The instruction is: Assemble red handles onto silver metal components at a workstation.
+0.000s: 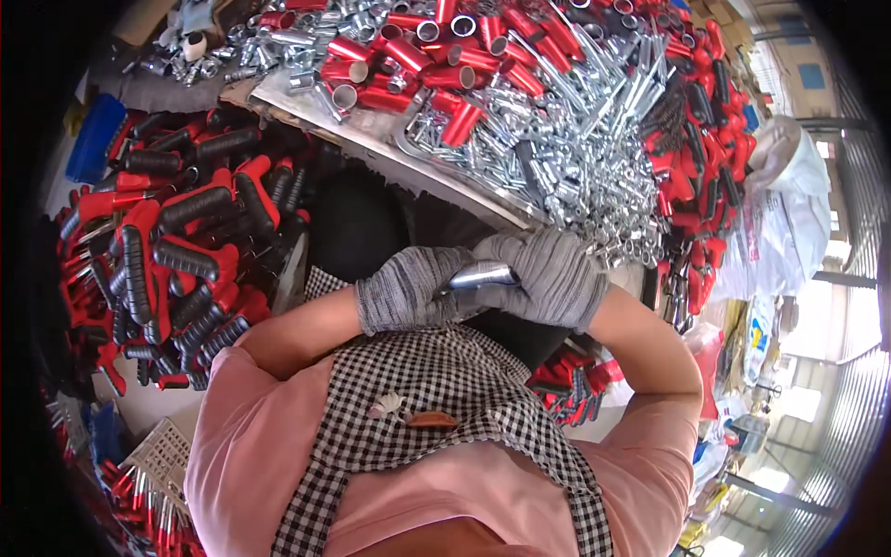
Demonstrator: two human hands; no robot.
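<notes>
My left hand (410,290) and my right hand (554,280), both in grey knitted gloves, meet in front of my checked apron. Between them lies a short shiny metal tube (483,276), its right end against the right glove and its left end at the left fingers. Both hands are closed on it. The gloves cover parts of its ends, and most fingertips are hidden. Just beyond the hands is the edge of a worktable (408,165) heaped with small silver metal parts (594,186).
Red metal tubes (408,56) lie piled on the table's far side. Red tools with black grips (195,200) form a big heap at left, with more red-and-black tools (715,121) at right. A blue bin (96,139) is far left; white plastic bags (789,213) stand at right.
</notes>
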